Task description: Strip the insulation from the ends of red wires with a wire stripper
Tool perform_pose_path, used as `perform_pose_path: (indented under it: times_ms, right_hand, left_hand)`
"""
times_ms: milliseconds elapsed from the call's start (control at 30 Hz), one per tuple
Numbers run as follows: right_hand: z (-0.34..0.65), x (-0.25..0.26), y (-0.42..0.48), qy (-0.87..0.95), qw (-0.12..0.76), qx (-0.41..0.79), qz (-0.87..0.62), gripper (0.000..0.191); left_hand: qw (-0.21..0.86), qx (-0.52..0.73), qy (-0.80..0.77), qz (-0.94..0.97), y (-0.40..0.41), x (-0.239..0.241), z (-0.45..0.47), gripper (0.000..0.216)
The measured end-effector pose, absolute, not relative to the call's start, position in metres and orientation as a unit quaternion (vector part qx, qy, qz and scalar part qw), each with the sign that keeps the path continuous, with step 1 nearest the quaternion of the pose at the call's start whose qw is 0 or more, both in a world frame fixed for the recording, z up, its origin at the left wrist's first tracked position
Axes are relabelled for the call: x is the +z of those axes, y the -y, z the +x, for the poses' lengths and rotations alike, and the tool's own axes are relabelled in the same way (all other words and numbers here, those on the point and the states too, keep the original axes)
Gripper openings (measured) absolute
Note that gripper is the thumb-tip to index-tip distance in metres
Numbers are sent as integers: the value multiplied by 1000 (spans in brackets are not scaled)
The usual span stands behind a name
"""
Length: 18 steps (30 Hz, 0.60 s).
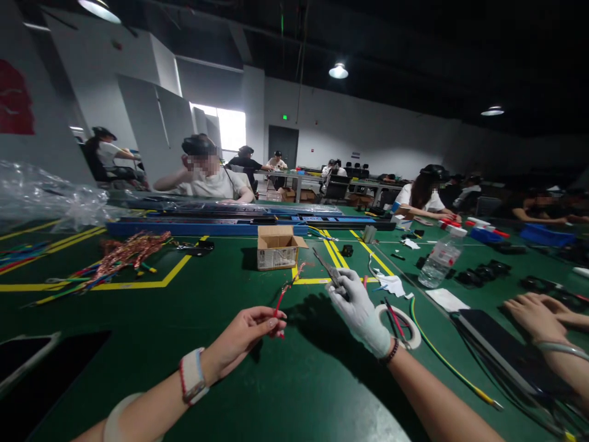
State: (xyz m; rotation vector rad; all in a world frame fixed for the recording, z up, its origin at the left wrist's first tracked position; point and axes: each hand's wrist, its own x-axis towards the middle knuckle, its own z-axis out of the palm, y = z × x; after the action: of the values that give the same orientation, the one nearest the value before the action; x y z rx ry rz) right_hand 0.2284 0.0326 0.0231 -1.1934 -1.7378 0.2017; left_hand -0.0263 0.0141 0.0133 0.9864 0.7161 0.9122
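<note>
My left hand [246,337] is bare, with a watch on its wrist, and pinches a thin red wire [281,299] whose frayed end points up toward the cardboard box. My right hand [361,310] wears a white glove and grips a metal tool [327,269], seemingly wire strippers or pliers, with its tip aimed up and left. The two hands are held slightly apart above the green table [193,307]. A roll of white tape [405,325] with red wires across it lies just right of my right wrist.
A small open cardboard box [277,247] stands ahead, a pile of coloured wires [124,255] to the left, a plastic water bottle [439,258] to the right. Another person's hands [540,313] rest at the right edge. Several people sit at tables behind.
</note>
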Motion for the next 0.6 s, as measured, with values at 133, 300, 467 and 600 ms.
perform_pose_path:
  times_ms: [133, 300, 467, 600]
  right_hand:
    - [220, 23, -26, 736, 484, 130, -456, 18]
    - [218, 23, -23, 763, 467, 141, -424, 24]
    - [214, 18, -23, 766, 461, 174, -413, 20]
    - [214, 8, -26, 769, 468, 181, -396, 18]
  left_hand:
    - [715, 420, -326, 454, -14, 12, -25, 31]
    - [705, 425, -314, 473, -14, 9, -24, 29]
    - [724, 405, -297, 474, -17, 0, -24, 53]
    - [712, 419, -296, 479, -18, -4, -22, 48]
